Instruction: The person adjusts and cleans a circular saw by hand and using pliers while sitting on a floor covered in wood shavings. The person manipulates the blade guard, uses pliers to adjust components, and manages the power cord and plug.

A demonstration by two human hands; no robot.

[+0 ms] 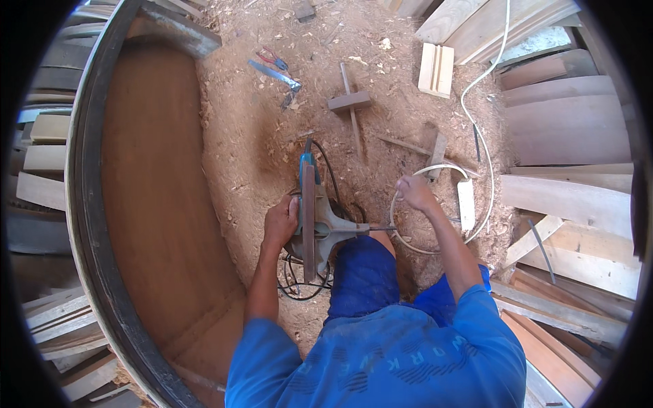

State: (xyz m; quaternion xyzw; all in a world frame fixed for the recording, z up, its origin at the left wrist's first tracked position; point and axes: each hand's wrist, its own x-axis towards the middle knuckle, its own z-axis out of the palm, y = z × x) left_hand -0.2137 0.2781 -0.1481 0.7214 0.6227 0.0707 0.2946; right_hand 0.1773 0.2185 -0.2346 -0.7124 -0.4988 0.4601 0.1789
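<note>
My left hand [281,219] grips the left side of a power tool [333,228] with a teal body, a grey metal base and a metal rod sticking out to the right. A narrow brown wood strip [309,221] runs along the tool, which rests by my left knee. Its black cord curls around and below it; the tool's exact kind is hard to tell. My right hand [413,192] is closed at a loop of white cord [425,251], seemingly pinching it. Inside the loop, close to that hand, lies a white power strip [466,204].
A long curved brown wooden piece [156,170] with a dark rim stands at left. On the shaving-covered ground lie red-handled pliers [274,60], a blue-and-silver hand tool [275,75], a wooden marking gauge [350,101], crossed wood sticks [437,153] and a pale block [436,70]. Boards [568,129] line the right.
</note>
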